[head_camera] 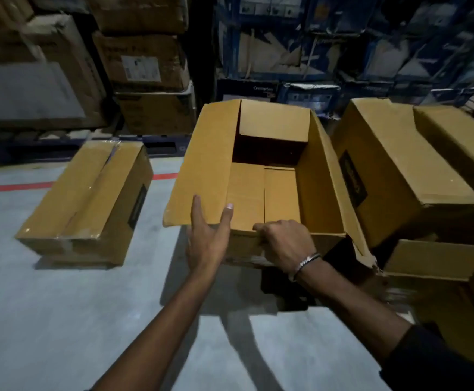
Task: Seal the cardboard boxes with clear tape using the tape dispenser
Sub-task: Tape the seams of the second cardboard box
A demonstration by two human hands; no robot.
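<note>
One box lies taped; the open box (no dispenser visible) awaits, right hand gripping its rim, left hand spread against the flap.

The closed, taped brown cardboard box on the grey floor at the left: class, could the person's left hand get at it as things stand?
Probably yes. The left hand only touches the open cardboard box with straight fingers, and bare grey floor lies between it and the taped brown box.

Dim storeroom: grey floor, red floor line, stacked cartons behind.
</note>
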